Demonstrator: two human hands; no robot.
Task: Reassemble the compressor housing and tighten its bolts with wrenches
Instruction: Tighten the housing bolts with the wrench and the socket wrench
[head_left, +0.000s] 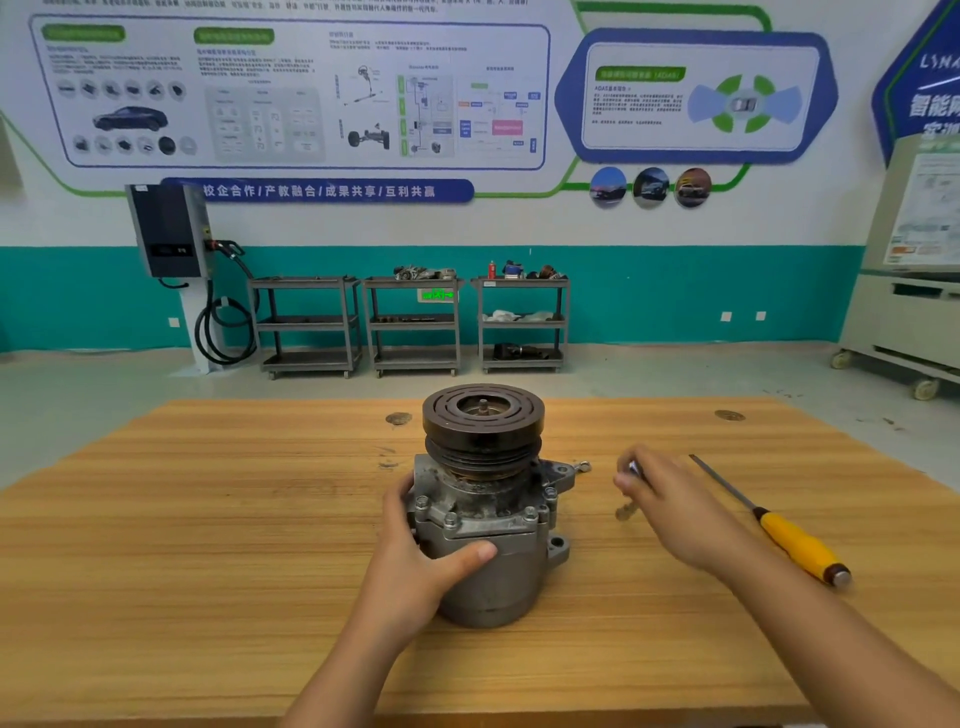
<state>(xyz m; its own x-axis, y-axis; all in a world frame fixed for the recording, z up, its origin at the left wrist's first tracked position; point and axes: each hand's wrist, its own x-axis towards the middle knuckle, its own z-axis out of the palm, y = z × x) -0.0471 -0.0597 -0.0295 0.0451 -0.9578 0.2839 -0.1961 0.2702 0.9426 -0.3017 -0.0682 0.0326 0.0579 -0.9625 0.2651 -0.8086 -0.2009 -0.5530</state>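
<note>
The grey compressor (488, 525) stands upright in the middle of the wooden table (208, 545), its dark pulley on top and several bolts around its flange. My left hand (415, 551) grips its left side, thumb across the front of the body. To the right of the compressor my right hand (670, 504) is blurred above the table; its fingertips pinch a small shiny metal tool, probably a wrench, whose lower end shows below the fingers. A small metal piece (584, 466) lies just right of the compressor's upper ear.
A screwdriver with a yellow handle (795, 540) lies on the table right of my right hand, shaft pointing away. Two dark marks sit near the table's far edge. Three grey carts (413, 322) with parts stand against the far wall, beside a wall charger.
</note>
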